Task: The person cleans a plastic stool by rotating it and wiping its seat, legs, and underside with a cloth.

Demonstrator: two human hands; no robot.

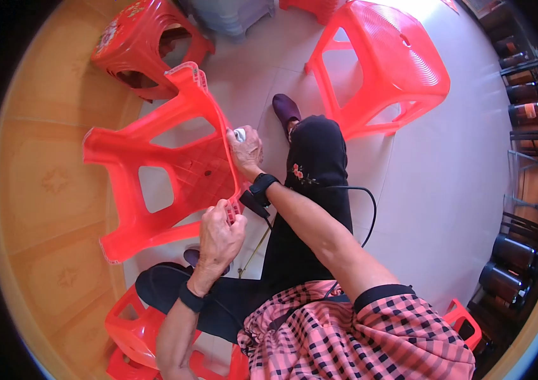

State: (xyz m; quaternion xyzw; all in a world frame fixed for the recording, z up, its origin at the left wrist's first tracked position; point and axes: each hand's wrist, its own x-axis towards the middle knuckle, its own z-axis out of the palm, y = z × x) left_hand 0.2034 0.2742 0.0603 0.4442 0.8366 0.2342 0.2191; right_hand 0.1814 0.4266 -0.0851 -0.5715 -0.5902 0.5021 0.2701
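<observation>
A red plastic stool point(202, 168) is tipped over in front of me, its underside and open leg frame showing. My left hand point(220, 234) is closed around a ribbed red end of the stool at its near corner. My right hand point(247, 152) is closed at the stool's right edge, with a small white object point(240, 134) between its fingers; its kind cannot be made out. A black band is on each wrist. By the right wrist is a black device point(255, 204) with a cable, partly hidden by the arm.
An upright red stool point(395, 54) stands ahead on the right, and a patterned red stool point(136, 44) ahead on the left. More red stools point(139, 329) are at lower left. A wooden panel point(53, 183) borders the left; dark jars point(516, 253) line the right. My knees are close below.
</observation>
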